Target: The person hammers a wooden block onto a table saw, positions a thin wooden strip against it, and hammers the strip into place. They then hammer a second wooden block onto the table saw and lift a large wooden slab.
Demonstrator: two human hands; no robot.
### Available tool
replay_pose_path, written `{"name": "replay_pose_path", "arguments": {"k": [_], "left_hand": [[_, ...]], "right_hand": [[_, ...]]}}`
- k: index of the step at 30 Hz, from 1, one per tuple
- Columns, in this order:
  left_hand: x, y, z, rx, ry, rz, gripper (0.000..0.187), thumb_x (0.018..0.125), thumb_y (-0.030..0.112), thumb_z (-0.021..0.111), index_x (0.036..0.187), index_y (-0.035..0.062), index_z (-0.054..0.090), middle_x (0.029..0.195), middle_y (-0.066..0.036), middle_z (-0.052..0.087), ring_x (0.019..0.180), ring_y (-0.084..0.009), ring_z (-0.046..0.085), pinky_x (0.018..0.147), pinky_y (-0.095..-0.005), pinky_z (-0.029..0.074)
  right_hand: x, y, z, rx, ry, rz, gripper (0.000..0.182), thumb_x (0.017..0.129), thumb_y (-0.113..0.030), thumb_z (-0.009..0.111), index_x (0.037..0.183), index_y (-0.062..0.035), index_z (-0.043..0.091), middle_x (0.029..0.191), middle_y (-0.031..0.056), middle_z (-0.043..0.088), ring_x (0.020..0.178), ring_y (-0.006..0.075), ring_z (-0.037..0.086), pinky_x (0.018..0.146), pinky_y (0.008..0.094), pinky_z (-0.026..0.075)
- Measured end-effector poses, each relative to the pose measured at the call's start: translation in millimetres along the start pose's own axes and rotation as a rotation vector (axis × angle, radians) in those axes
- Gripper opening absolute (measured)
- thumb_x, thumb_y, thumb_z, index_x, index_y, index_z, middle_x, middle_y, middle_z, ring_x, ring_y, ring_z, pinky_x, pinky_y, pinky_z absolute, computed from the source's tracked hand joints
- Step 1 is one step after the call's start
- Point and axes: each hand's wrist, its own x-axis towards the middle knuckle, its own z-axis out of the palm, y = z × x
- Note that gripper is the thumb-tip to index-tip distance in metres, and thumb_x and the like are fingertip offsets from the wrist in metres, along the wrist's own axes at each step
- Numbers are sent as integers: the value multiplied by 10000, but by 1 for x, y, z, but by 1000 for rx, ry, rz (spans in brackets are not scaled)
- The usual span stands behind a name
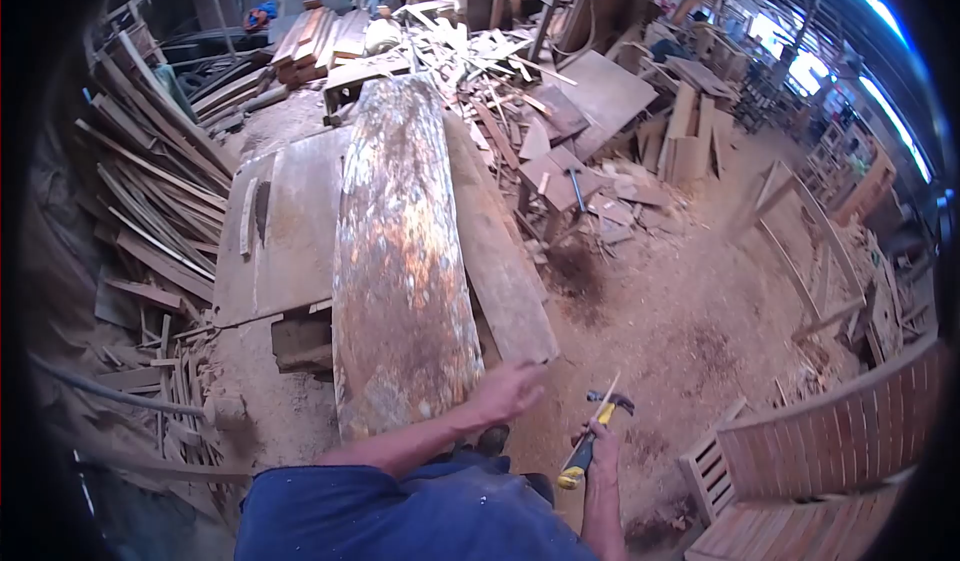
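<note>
My right hand [602, 449] is closed around the yellow and dark handle of a claw hammer [622, 401], its head pointing up and away from me. A thin pale wooden strip [609, 393] runs alongside the handle in the same hand. My left hand [508, 393] hovers by the near right edge of a long, rough wooden slab [405, 251]; its fingers look curled, and whatever they may hold is too small to make out. Beneath the slab's right side lies a second, greyer board [505, 296].
A wide flat sheet [290, 226] extends left of the slab. Long curved planks [165, 211] lean at far left. Offcuts [480, 46] are heaped behind, with a blue-handled tool [577, 189] among them. A slatted wooden bench [840, 431] stands at right, and a wooden frame [815, 241] beyond it.
</note>
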Motion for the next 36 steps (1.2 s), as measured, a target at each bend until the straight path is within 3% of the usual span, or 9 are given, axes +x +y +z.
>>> {"name": "replay_pose_path", "arguments": {"k": [6, 10, 13, 16, 20, 22, 25, 28, 36], "left_hand": [[78, -145, -75, 558, 529, -407, 613, 984, 438, 676, 1481, 86, 603, 1626, -224, 484, 1484, -432, 474, 1230, -549, 390], [121, -204, -106, 568, 507, -663, 847, 1034, 584, 574, 1659, 38, 404, 1759, -265, 265, 1657, -420, 182, 1345, -576, 86], [157, -210, -120, 598, 490, -788, 912, 1034, 606, 555, 1714, 58, 294, 1780, -259, 209, 1665, -431, 129, 1352, -563, 45], [177, -192, -121, 663, 519, -869, 965, 1001, 592, 615, 1719, 49, 266, 1792, -247, 175, 1668, -422, 119, 1352, -567, 28], [191, -163, -129, 673, 451, -930, 1041, 916, 529, 728, 1731, 87, 255, 1804, -231, 143, 1664, -449, 102, 1350, -575, 59], [197, -163, -131, 709, 443, -972, 1083, 867, 496, 774, 1737, 116, 253, 1808, -227, 129, 1660, -471, 96, 1348, -579, 78], [200, -168, -132, 748, 407, -995, 1104, 833, 468, 788, 1744, 153, 250, 1813, -218, 112, 1654, -494, 81, 1344, -589, 96], [205, -164, -136, 745, 361, -1027, 1100, 848, 552, 733, 1746, 146, 245, 1812, -221, 117, 1658, -484, 86, 1333, -603, 102], [197, -178, -137, 819, 290, -989, 1092, 898, 662, 654, 1735, 91, 247, 1798, -246, 152, 1649, -495, 126, 1312, -626, 145]], "right_hand": [[119, -34, 19, -115, 16, 118, 95, 995, 5, 621, 1072, 52, 591, 875, 141, 664, 692, 254, 695, 630, 372, 638], [172, -73, 75, -356, 12, 21, 98, 970, 11, 659, 1038, 60, 608, 829, 152, 693, 681, 266, 724, 639, 375, 662], [255, -90, 104, -712, -30, -95, 163, 978, -47, 675, 1086, 49, 601, 861, 164, 704, 677, 256, 728, 607, 389, 635], [375, -88, 130, -1332, -2, -455, 286, 978, -116, 685, 1206, 24, 583, 913, 206, 715, 761, 325, 748, 676, 477, 609], [487, -107, 220, -1347, -131, -741, 514, 985, -131, 633, 1472, -48, 495, 1052, 301, 710, 1016, 544, 681, 888, 598, 533], [555, -104, 256, -1291, -187, -889, 585, 1001, -119, 589, 1562, -60, 431, 1165, 330, 681, 1059, 561, 664, 904, 611, 532], [616, -131, 331, -1480, -248, -743, 609, 1028, -116, 525, 1612, -44, 370, 1361, 366, 572, 1141, 560, 638, 952, 611, 538], [685, -132, 387, -1666, -229, -781, 634, 1062, -124, 491, 1668, -83, 307, 1311, 324, 580, 1128, 507, 663, 959, 580, 555], [788, -141, 466, -1935, -189, -957, 775, 947, -19, 621, 1670, -78, 348, 1359, 248, 594, 1218, 440, 645, 1013, 525, 567]]}}
